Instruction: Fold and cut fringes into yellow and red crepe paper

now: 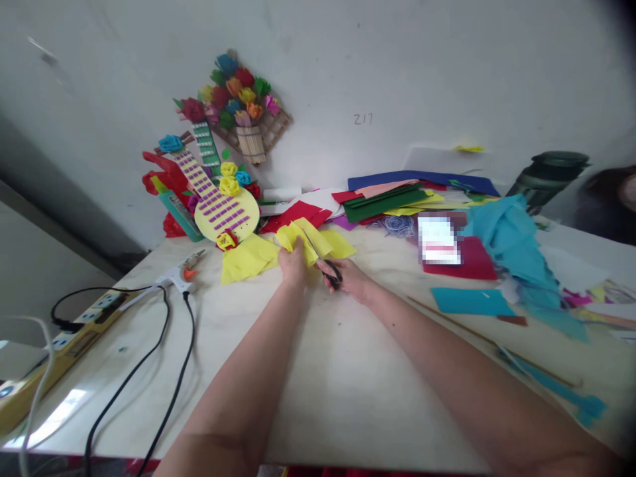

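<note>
My left hand [293,260] is closed on a piece of yellow crepe paper [298,236], which it holds up over the table. In my right hand [350,278] is a pair of scissors [331,273] with dark handles. The blades point up and to the left, against the yellow paper; how much of them lies inside the paper I cannot tell. More yellow paper [246,260] lies flat to the left of my hands, and another yellow sheet [340,244] rests just behind the scissors.
On the left are a glue gun [181,277], its black cord and a power strip [82,338]. Paper-flower crafts [226,215] lean at the wall. Stacked coloured sheets [387,202], blue crepe paper [511,232], a blurred-out bright object [440,238], a thin stick [457,324] and a dark bottle [546,179] lie rightward.
</note>
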Motion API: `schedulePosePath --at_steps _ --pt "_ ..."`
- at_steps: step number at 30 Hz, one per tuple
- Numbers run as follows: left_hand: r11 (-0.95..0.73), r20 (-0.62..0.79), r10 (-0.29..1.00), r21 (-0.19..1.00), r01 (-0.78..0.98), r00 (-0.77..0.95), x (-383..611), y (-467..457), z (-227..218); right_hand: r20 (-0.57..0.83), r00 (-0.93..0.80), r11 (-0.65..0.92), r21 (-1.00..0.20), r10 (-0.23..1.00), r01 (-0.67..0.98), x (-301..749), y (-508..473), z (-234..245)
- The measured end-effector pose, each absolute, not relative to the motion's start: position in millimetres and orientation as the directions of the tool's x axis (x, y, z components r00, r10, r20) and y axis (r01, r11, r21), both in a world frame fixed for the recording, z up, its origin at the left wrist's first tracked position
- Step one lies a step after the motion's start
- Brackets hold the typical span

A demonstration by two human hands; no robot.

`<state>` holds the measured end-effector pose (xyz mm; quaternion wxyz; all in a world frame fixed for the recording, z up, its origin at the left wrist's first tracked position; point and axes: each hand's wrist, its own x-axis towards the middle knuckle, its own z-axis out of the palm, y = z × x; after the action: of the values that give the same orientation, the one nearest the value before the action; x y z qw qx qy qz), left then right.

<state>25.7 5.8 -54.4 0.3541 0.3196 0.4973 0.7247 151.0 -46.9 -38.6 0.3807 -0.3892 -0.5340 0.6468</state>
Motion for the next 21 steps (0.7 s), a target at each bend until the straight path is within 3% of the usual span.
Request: schedulePosePath --at_steps 21 --pt "-0.203 0.031 0.832 0.947 -0.25 -0.554 26.7 4.9 -53.9 0.046 -0.368 0.015 -0.996 0.929 -0.087 148.3 -48.0 -42.2"
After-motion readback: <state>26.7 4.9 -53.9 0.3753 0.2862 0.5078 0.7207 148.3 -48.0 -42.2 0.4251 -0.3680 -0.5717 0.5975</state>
